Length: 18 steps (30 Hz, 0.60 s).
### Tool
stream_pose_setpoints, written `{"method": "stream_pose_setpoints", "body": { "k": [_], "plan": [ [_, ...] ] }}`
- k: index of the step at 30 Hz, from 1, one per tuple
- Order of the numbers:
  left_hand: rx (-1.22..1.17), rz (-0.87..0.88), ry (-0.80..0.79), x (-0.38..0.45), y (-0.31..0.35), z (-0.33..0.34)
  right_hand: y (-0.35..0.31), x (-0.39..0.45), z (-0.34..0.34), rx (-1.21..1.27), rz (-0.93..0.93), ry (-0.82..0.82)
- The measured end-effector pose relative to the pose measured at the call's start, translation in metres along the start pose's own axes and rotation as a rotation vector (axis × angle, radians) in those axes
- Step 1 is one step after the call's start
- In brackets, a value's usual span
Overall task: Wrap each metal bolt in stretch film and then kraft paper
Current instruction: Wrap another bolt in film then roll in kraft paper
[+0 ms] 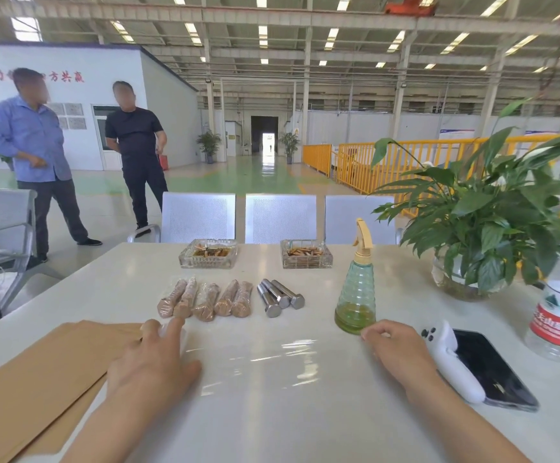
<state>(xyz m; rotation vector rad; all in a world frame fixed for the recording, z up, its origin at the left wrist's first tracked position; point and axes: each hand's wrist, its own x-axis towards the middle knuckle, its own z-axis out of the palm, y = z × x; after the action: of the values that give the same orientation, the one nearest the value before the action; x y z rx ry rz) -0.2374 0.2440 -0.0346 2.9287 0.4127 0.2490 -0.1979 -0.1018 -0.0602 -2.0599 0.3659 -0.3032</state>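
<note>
Film sheet laid flat, next bolt not yet picked

Your left hand (pixel 153 355) presses the stretch film (pixel 265 359) flat w/ straight fingers — prob. to keep it smooth; right hand (pixel 395 349) rests loosely curled at its far edge, holding nothing. Three bare bolts (pixel 280 297) lie beyond the film beside five wrapped bolts (pixel 205 299); kraft paper (pixel 38 372) sits left.

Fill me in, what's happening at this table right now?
A person is wrapping metal bolts. A sheet of stretch film lies flat on the table; the left hand presses its left edge, the right hand rests at its right edge. Five wrapped bolts lie in a row, with three bare bolts beside them. Kraft paper sheets sit stacked at the left. No bolt is on the film yet.
</note>
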Motion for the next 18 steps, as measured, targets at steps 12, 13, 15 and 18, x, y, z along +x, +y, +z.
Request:
{"method": "stream_pose_setpoints", "body": {
  "k": [12, 13, 15, 18],
  "plan": [
    [-0.047, -0.009, 0.012, 0.005, 0.001, 0.002, 0.016, 0.001, 0.004, -0.354, -0.201, 0.167],
    [-0.042, -0.016, 0.007, 0.006, 0.001, 0.002, 0.017, -0.001, 0.007, -0.491, -0.244, 0.203],
    [-0.036, -0.029, 0.005, 0.006, 0.0, 0.001, 0.017, -0.006, 0.011, -0.695, -0.295, 0.219],
    [-0.031, -0.039, 0.001, 0.009, -0.001, 0.002, 0.01, -0.013, 0.015, -0.91, -0.348, 0.232]
  ]
}}
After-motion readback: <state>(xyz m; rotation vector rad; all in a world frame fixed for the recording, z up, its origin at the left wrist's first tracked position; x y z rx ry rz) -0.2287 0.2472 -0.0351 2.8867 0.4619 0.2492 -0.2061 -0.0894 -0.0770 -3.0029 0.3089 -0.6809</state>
